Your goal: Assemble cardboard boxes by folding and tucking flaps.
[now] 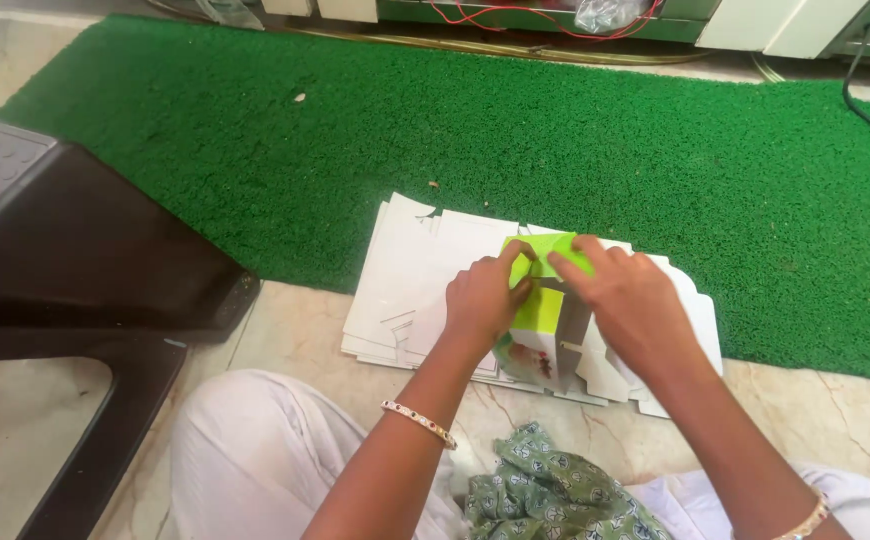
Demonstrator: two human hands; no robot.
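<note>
A small green and white carton (545,310) stands partly folded over a stack of flat white cardboard blanks (410,285). My left hand (483,298) grips the carton's left side, thumb on the green top flap. On the right, my right hand (627,300) presses the green flap down from above with its fingers curled over the top edge. Both hands are closed on the same carton. The lower part of the carton shows a printed picture between my wrists.
A green artificial-turf mat (555,140) lies beyond the blanks on a marble floor (295,335). A dark plastic stool (65,250) stands at the left. Patterned green cloth (545,495) rests in my lap. Cables and white frames run along the far edge.
</note>
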